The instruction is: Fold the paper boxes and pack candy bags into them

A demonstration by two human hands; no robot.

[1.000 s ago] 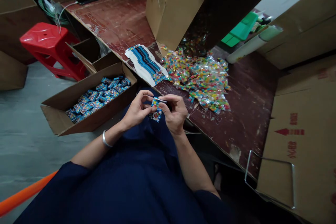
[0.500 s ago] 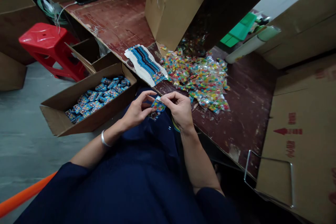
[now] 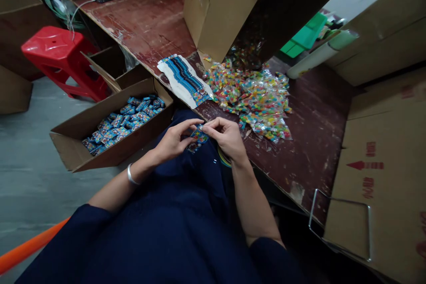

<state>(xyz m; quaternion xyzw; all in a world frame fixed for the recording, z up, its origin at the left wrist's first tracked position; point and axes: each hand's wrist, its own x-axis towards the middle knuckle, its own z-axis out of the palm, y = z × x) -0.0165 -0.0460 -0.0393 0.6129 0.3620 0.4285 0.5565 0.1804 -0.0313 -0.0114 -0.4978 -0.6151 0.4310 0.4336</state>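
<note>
Over my lap, a small blue printed candy box is held between my two hands. My left hand grips its left side between thumb and fingers. At the upper end of the box, the thumb and forefinger of my right hand pinch the edge or flap; the fingers cover that part. A fanned row of flat blue and white cartons lies on the table edge just beyond my hands. Clear bags of colourful candies are heaped to its right. Left of my lap, a long cardboard box holds many filled blue boxes.
A large cardboard carton lies on its side on the dark red table, candy bags at its mouth. A red stool stands at the left. At the right are a big carton, a wire handle and a green bin.
My fingers have closed in at the upper end of the small box, and the pale flap visible there before is now mostly covered. The view has shifted slightly.
</note>
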